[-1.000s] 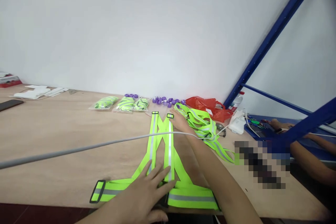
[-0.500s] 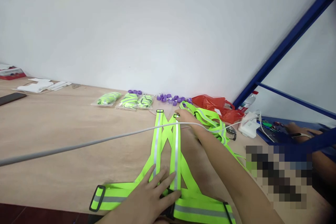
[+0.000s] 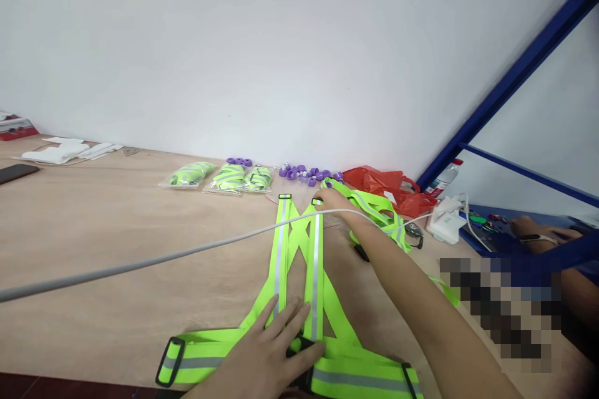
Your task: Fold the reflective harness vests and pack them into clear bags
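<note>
A neon-green reflective vest [image 3: 314,274] made of elastic straps with silver stripes lies spread on the wooden table, its two shoulder straps crossing behind. My left hand [image 3: 274,343] rests flat on its lower middle, fingers spread, partly covering a black buckle [image 3: 304,349]. At the far end of the right-hand strap, my right hand [image 3: 330,201] has its fingers closed at a small black slider [image 3: 317,201]. The other strap's slider [image 3: 285,196] lies untouched beside it. A larger black slider [image 3: 170,361] sits at the left end of the waist band.
Bagged green vests [image 3: 229,177] and purple caps [image 3: 299,173] line the wall. Right of my hand lie loose green straps [image 3: 374,209], a red plastic bag [image 3: 393,190] and a white box [image 3: 445,219]. A grey cable [image 3: 163,259] crosses above the vest. Another person's hand [image 3: 526,230] is beyond the blue frame [image 3: 510,87].
The view has shifted slightly. Both hands keep nearly the same places on the vest, and the right fingers have curled a little more at the strap's slider.
</note>
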### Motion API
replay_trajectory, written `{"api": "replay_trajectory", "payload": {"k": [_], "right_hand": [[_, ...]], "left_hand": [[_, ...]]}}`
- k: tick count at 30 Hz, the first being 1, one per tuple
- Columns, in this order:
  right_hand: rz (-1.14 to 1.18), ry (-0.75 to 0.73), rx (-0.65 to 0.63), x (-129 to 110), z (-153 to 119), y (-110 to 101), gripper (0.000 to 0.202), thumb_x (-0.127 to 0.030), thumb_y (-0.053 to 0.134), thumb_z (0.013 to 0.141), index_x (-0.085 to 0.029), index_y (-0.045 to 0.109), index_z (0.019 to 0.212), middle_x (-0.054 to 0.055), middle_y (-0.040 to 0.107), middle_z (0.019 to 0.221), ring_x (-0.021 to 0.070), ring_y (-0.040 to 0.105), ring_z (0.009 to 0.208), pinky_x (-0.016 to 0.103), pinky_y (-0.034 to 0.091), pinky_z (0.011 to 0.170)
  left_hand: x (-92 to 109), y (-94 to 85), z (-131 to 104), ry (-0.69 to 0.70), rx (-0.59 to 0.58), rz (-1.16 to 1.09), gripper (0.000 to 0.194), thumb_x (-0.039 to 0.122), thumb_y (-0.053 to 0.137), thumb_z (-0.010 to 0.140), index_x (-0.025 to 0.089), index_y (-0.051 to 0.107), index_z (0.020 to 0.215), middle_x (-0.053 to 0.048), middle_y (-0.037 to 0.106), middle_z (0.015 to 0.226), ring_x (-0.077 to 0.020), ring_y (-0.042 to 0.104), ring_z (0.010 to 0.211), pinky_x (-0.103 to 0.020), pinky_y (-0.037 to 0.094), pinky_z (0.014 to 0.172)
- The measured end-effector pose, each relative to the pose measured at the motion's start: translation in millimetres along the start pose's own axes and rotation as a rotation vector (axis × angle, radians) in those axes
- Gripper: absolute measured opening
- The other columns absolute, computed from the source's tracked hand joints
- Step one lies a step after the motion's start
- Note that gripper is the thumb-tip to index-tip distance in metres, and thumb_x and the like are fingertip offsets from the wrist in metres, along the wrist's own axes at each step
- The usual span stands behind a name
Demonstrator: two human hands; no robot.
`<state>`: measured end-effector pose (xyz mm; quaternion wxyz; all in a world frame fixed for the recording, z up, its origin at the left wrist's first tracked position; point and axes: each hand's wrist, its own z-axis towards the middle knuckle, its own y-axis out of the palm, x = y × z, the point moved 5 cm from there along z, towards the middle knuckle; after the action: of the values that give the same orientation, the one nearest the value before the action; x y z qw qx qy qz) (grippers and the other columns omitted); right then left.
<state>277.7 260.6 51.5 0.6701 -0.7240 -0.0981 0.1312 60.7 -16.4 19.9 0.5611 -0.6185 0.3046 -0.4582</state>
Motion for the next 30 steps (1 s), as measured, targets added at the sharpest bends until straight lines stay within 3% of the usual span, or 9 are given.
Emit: {"api": "replay_trajectory", "payload": {"k": [6, 12, 16, 21, 26, 30], "right_hand": [[0.030, -0.012, 0.130, 0.4, -0.8, -23.0, 0.037, -0.020, 0.062, 0.087, -0.019, 0.074, 0.122, 0.011, 0.073, 0.124, 0.0261, 0.067, 0.109, 0.026, 0.047, 0.088], [0.029, 0.019, 0.172, 5.4, 2.7, -24.2, 0.041, -0.021, 0.066, 0.085, -0.019, 0.074, 0.125, 0.011, 0.074, 0.122, 0.0270, 0.068, 0.109, 0.028, 0.048, 0.090], [0.037, 0.036, 0.200, 8.7, 1.8, -24.9, 0.041, -0.021, 0.063, 0.087, -0.018, 0.074, 0.126, 0.011, 0.073, 0.126, 0.0273, 0.067, 0.112, 0.029, 0.048, 0.094], [0.049, 0.037, 0.196, 8.6, -2.2, -31.0, 0.038, -0.021, 0.062, 0.087, -0.017, 0.075, 0.123, 0.012, 0.075, 0.123, 0.0286, 0.068, 0.109, 0.030, 0.050, 0.091], [0.079, 0.045, 0.168, 8.2, -7.4, -31.2, 0.042, -0.023, 0.065, 0.085, -0.019, 0.074, 0.126, 0.010, 0.075, 0.123, 0.0268, 0.067, 0.108, 0.028, 0.048, 0.089], [0.105, 0.048, 0.128, 10.8, -7.9, -25.2, 0.038, -0.025, 0.067, 0.083, -0.018, 0.076, 0.119, 0.010, 0.077, 0.112, 0.0253, 0.067, 0.099, 0.026, 0.046, 0.083]], "left_hand": [[-0.7, -1.1, -1.4, 0.003, 0.048, -0.066, 0.067, 0.038, 0.072, 0.095, 0.031, 0.042, 0.154, -0.020, 0.027, 0.166, -0.0409, 0.031, 0.150, -0.060, 0.038, 0.115], [2.3, -10.2, -1.9, -0.049, 0.069, -0.131, 0.064, 0.038, 0.078, 0.089, 0.027, 0.051, 0.146, -0.018, 0.046, 0.156, -0.0388, 0.044, 0.144, -0.052, 0.046, 0.112], [-1.3, -12.9, -5.4, -0.208, 0.128, -0.350, 0.059, 0.021, 0.079, 0.087, 0.022, 0.053, 0.140, -0.013, 0.057, 0.143, -0.0282, 0.058, 0.129, -0.039, 0.054, 0.105], [-3.8, -2.0, -10.7, -0.208, 0.185, -0.407, 0.064, 0.012, 0.079, 0.082, 0.022, 0.051, 0.139, -0.012, 0.057, 0.141, -0.0280, 0.059, 0.125, -0.039, 0.056, 0.102], [-4.6, 8.2, -22.5, -0.157, 0.294, -0.371, 0.064, 0.015, 0.076, 0.083, 0.025, 0.049, 0.140, -0.012, 0.057, 0.140, -0.0269, 0.062, 0.122, -0.035, 0.058, 0.098], [-4.7, 9.0, -29.1, -0.157, 0.291, -0.351, 0.056, 0.018, 0.071, 0.088, 0.026, 0.051, 0.139, -0.011, 0.057, 0.141, -0.0265, 0.062, 0.122, -0.035, 0.057, 0.098]]}}
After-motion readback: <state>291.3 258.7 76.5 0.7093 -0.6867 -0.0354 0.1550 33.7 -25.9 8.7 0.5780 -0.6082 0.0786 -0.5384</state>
